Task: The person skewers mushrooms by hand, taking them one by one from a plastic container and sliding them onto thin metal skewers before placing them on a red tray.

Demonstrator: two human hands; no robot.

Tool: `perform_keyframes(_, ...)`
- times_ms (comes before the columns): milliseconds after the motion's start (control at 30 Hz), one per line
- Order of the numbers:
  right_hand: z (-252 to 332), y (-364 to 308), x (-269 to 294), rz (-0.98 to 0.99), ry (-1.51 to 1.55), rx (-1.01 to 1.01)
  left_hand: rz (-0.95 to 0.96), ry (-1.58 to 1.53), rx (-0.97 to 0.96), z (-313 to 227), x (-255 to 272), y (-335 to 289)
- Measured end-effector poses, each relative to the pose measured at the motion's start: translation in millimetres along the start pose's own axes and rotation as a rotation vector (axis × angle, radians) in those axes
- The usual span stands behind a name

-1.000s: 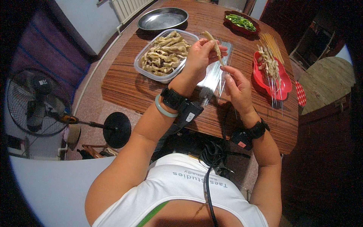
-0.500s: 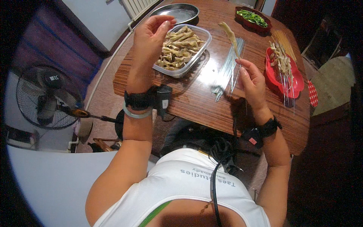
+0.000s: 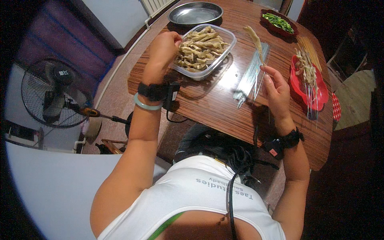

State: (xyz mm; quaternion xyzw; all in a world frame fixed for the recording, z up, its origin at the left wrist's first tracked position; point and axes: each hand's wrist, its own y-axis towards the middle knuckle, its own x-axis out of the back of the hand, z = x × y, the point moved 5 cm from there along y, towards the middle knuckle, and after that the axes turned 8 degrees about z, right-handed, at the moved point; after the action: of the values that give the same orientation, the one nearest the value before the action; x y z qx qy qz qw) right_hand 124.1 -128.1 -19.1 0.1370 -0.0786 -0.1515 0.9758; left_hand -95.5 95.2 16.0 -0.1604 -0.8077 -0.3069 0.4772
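My right hand [image 3: 277, 86] is closed in a pinch on a thin metal skewer [image 3: 269, 114]. A pale oyster mushroom strip [image 3: 256, 42] is threaded on its upper end, pointing up and away. My left hand [image 3: 165, 50] is at the left rim of a clear plastic container [image 3: 202, 75]. Its fingers are curled together, and whatever they hold, if anything, is hidden. Oyster mushroom strips [image 3: 202, 46] are heaped in the container. Between the container and my right hand lies a bundle of metal skewers [image 3: 250, 76], spread on the table.
On the right, a red dish [image 3: 298, 86] bears loaded mushroom skewers [image 3: 307, 72], beside bamboo sticks [image 3: 310, 50]. A dark red dish of cut greens [image 3: 279, 23] stands at the far right. Behind the container is a round metal tray [image 3: 195, 14]. A fan [image 3: 54, 94] stands left of the wooden table [image 3: 208, 114].
My left hand has come down to the container's left rim, its fingers folding in. My right hand still holds the skewer. The whole view has shifted slightly.
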Motion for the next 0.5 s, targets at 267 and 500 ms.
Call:
perform_keyframes(267,-2.0,0.3,-0.2,0.025,0.047,0.025,0.044,-0.174,-0.019,0.5,-16.5,5.3)
perform_keyframes(500,1.5,0.5,-1.5,0.041,0.035,0.013,0.074,-0.163,-0.114,13.1,-21.8,8.8)
